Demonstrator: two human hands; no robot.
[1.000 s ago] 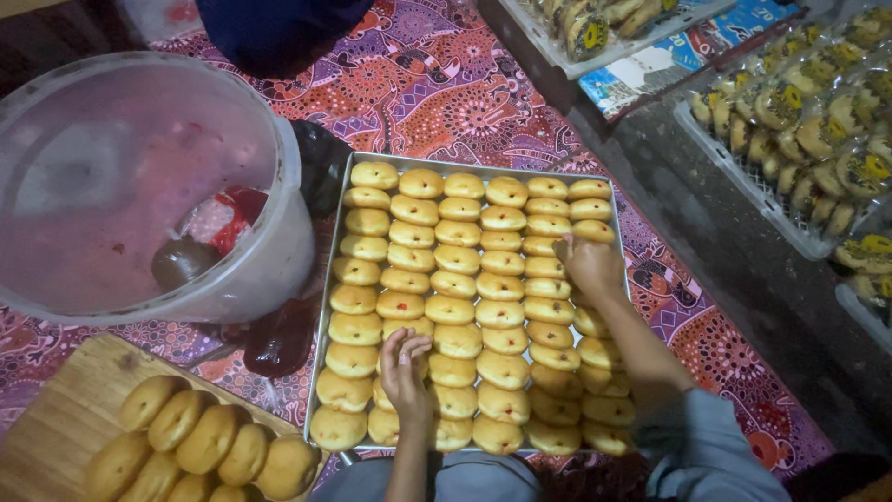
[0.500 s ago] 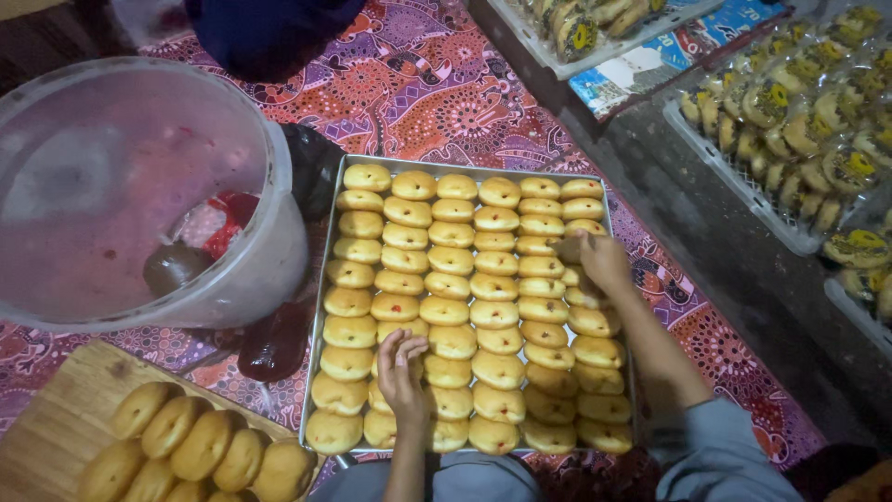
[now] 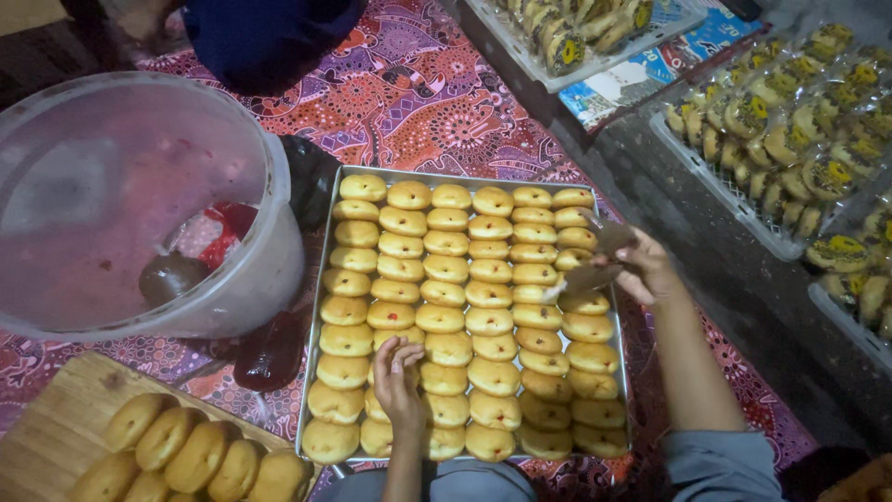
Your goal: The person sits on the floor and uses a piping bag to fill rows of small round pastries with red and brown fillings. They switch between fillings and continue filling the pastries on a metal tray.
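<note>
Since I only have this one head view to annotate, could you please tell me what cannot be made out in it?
- Right hand: motion-blurred, so what its grip holds over the tray cannot be told.
- Left hand: covers the buns beneath it.
- Plastic bucket: cloudy wall blurs the dark and red contents.
- Wooden board: cut off by the bottom-left edge.
- Wrapped pastries: too small and dim for detail.
</note>
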